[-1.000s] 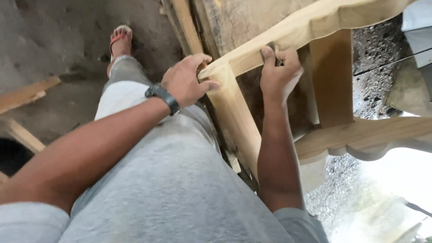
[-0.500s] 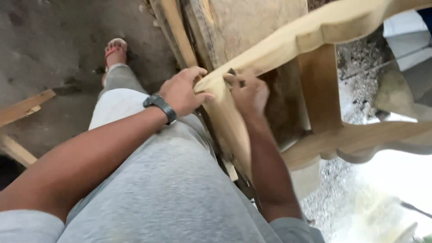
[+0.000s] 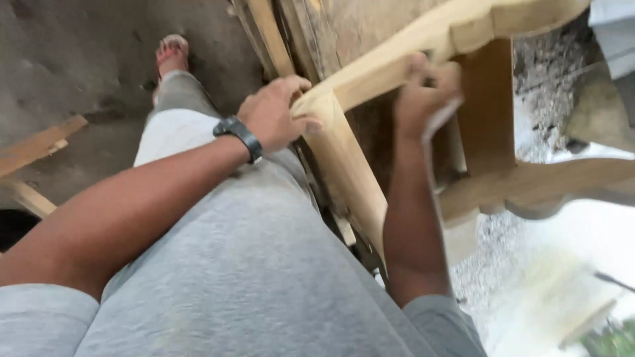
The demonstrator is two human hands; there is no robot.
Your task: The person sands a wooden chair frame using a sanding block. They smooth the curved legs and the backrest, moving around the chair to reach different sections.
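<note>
Seemingly clutching sandpaper, the blurred right hand [image 3: 426,92] could slip off the wooden frame [image 3: 390,69]; left hand [image 3: 274,116] grips its corner.

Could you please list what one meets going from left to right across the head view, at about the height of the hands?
Loose wooden plank → black wristwatch → left hand → corner of the wooden frame → right hand → upright wooden slat.
</note>
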